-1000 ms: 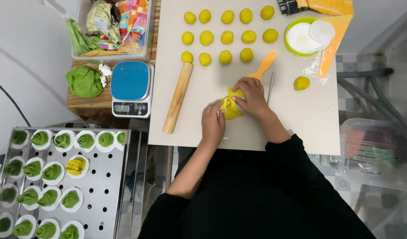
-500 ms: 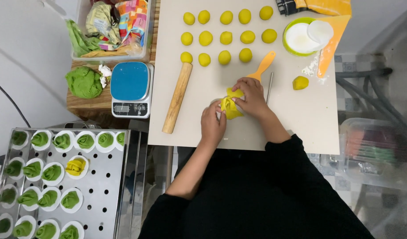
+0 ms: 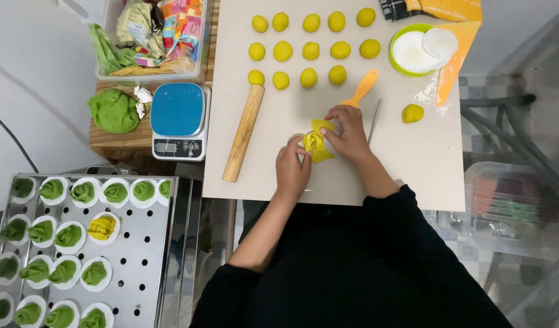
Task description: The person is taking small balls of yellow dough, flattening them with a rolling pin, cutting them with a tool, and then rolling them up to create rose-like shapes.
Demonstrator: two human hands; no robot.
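While your left hand (image 3: pixel 293 164) and right hand (image 3: pixel 347 130) pinch the folded yellow dough piece (image 3: pixel 316 144) at mid-desk (image 3: pixel 413 176), right of the rolling pin (image 3: pixel 243 132), keep both grips light so pleats hold.

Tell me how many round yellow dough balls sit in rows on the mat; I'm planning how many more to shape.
13 dough balls: five in the far row, five in the middle, three in the near row by the rolling pin. A rougher lump lies apart at right. None seem hidden.
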